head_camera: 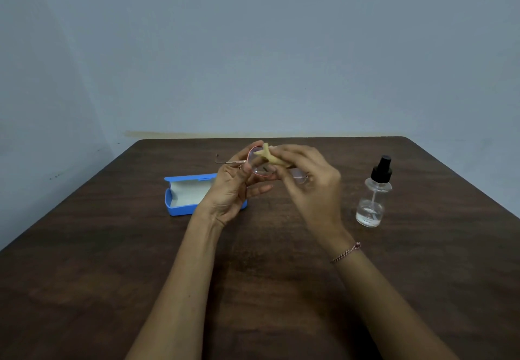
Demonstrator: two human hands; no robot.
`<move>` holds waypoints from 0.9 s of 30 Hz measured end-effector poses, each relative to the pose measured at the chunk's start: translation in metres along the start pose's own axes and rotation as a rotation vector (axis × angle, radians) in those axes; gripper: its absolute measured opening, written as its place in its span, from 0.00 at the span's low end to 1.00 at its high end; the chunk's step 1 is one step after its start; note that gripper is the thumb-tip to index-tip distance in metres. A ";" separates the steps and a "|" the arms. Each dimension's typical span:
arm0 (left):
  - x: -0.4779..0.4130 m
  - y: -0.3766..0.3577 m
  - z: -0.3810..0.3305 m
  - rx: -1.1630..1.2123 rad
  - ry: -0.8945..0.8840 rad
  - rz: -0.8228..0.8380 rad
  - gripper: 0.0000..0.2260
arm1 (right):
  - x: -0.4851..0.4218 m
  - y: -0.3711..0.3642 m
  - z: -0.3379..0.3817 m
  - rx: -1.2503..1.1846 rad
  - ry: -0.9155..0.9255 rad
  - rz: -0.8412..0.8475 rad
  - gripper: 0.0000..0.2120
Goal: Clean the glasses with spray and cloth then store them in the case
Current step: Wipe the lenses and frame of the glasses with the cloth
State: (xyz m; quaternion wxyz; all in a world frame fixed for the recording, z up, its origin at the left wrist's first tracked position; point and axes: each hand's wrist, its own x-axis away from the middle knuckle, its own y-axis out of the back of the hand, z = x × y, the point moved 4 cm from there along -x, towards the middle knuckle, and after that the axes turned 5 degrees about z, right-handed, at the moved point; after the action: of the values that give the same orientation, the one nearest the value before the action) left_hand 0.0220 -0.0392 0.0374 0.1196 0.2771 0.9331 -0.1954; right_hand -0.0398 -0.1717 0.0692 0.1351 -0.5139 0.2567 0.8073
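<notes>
My left hand [233, 190] is closed on the glasses [260, 166] at the hinge end of the frame, just left of frame centre, holding them raised above the worktop [112, 275]; one temple arm projects toward the left of the frame. My right hand [306, 182] is pinched on the cloth [271, 157], a small yellowish fold pressed against the lens nearest my left hand; the other lens shows faintly behind my right fingers.

The case [180, 199] lies open on the worktop at centre left, partly behind my left wrist, its pale lining visible; the spray bottle [372, 196] stands upright at centre right, well apart from both hands, with a little clear liquid in the base. I judge the step in hand to be wiping; storage is not yet begun.

Hazards from this position:
- Wiping pressure is taken by a thin metal frame held at one end only; too much force from my right hand could bend the frame or strain the hinge.
- The cloth is bunched small; a bare fingertip could slip onto the lens and smear it.
- A loosened left-hand hold would drop the glasses onto the hard worktop.
- My right forearm passes near the spray bottle; a wide sweep could topple it.
</notes>
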 end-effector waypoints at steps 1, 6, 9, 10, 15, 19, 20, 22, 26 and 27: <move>0.000 0.000 0.001 0.011 -0.003 0.006 0.27 | 0.001 -0.003 0.001 0.037 0.018 0.030 0.12; -0.001 0.000 0.001 0.094 -0.051 0.033 0.28 | 0.002 -0.014 0.005 0.091 0.025 0.177 0.15; 0.000 -0.001 -0.002 0.138 -0.085 0.038 0.27 | 0.004 -0.017 0.008 0.100 0.105 0.242 0.15; 0.001 -0.001 -0.003 0.147 -0.082 0.031 0.27 | 0.004 -0.017 0.008 0.109 0.122 0.242 0.15; -0.001 -0.006 0.007 0.085 -0.011 0.041 0.27 | 0.003 -0.008 0.005 0.102 0.073 0.082 0.13; -0.002 -0.004 0.013 0.100 0.020 0.032 0.18 | 0.003 -0.010 0.012 0.076 0.111 0.103 0.12; -0.002 -0.004 0.013 0.108 0.022 0.029 0.18 | 0.003 -0.011 0.013 0.076 0.128 0.125 0.12; -0.002 -0.004 0.012 0.106 0.022 0.044 0.17 | 0.002 -0.009 0.011 0.103 0.152 0.140 0.12; -0.003 -0.007 0.014 0.058 0.044 0.082 0.25 | 0.000 0.000 -0.001 0.196 0.094 0.084 0.14; -0.002 -0.008 0.014 0.055 0.047 0.088 0.25 | -0.001 0.001 -0.002 0.206 0.087 0.075 0.15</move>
State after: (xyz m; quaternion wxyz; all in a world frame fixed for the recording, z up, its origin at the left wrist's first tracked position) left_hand 0.0212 -0.0527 0.0278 0.0983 0.3254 0.9170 -0.2088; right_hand -0.0390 -0.1736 0.0694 0.1455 -0.5219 0.3631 0.7580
